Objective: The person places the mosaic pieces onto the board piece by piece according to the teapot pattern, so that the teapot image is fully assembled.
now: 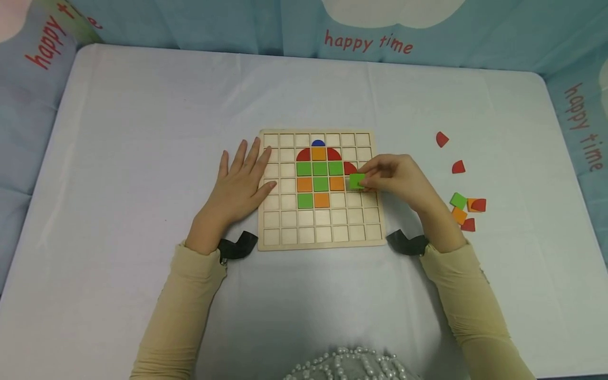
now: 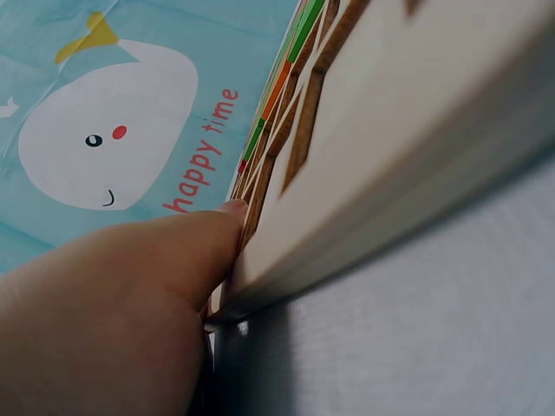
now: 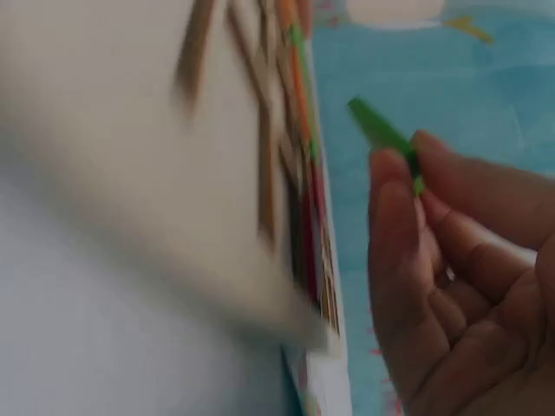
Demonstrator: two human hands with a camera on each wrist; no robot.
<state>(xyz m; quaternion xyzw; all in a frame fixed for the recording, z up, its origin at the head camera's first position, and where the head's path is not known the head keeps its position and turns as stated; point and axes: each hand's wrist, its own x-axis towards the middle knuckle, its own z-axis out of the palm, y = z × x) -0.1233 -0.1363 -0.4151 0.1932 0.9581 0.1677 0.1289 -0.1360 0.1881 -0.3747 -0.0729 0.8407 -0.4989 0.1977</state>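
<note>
A wooden grid board (image 1: 294, 236) lies flat, its middle cells filled with green and orange square tiles, red quarter-round tiles and a blue half-round tile (image 1: 318, 143) at the top. My right hand (image 1: 396, 177) pinches a green square tile (image 1: 356, 181) between thumb and fingers, over the board's right side just below a red quarter-round tile (image 1: 350, 168). In the right wrist view that green tile (image 3: 378, 130) is tilted and clear of the board. My left hand (image 1: 239, 184) rests spread on the board's left edge, with the thumb (image 2: 227, 234) on the rim in the left wrist view.
On the white-covered table (image 1: 142, 132), right of the board, lie loose red quarter-round tiles (image 1: 442, 139), a green square tile (image 1: 458, 200) and orange tiles (image 1: 458, 215), some overlapping. Black wrist devices (image 1: 238, 246) sit near the board's lower corners. A printed blue curtain (image 1: 214, 26) surrounds the table.
</note>
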